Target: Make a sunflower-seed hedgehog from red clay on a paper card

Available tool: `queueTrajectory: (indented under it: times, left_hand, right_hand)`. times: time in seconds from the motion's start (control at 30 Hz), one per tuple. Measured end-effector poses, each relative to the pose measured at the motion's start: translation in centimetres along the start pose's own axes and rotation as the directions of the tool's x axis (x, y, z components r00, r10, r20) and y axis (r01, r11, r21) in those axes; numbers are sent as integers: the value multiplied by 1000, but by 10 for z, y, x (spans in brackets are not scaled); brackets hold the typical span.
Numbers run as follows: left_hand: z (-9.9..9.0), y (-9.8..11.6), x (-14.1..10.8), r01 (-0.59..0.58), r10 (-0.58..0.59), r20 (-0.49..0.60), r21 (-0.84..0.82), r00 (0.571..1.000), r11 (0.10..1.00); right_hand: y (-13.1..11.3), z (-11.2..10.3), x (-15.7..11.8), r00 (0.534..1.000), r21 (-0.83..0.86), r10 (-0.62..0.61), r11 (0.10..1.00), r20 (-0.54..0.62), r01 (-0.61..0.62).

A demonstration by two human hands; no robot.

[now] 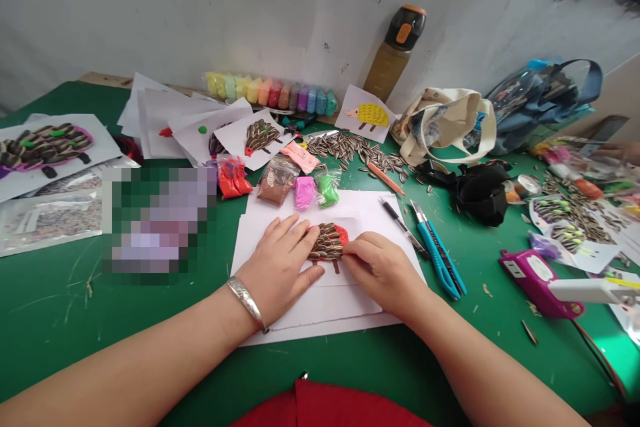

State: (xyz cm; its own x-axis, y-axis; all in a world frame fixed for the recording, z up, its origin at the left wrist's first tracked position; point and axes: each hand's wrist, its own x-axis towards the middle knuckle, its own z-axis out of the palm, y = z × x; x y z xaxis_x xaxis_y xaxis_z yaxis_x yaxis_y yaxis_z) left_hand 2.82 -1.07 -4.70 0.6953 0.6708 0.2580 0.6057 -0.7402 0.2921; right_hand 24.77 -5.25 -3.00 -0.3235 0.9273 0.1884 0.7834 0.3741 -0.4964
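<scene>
In the head view, a hedgehog picture [327,242] made of sunflower seeds with a red clay edge and brown legs lies on white paper [320,310]. My left hand [280,260], with a silver bracelet on its wrist, rests flat with fingers stretched out, the fingertips over the hedgehog's left side. At the hedgehog's right end, my right hand [380,270] has its thumb and fingers pinched together by the red clay. Whatever sits between those fingertips, if anything, is hidden.
Behind the paper lie bags of red clay [233,177], brown clay [277,181] and green clay [328,188], plus loose sunflower seeds [345,147]. A pen [404,227] and a blue utility knife [437,250] are at right. A bottle [395,53] stands against the wall.
</scene>
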Motion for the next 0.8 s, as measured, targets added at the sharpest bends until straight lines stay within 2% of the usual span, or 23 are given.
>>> queueTrajectory:
  times: [0.43,0.6,0.8]
  left_hand:
    - [-5,3,2,8,-8,11,0,1000,1000]
    - [-4,2,2,8,-8,27,2,1000,1000]
    - [-1,2,-1,1,0,-17,48,1000,999]
  right_hand:
    - [3,-1,-2,999,40,33,999,21,-34]
    - [7,-4,0,996,98,82,992,-31,-79]
    - [12,-5,4,991,163,120,981,-63,-109]
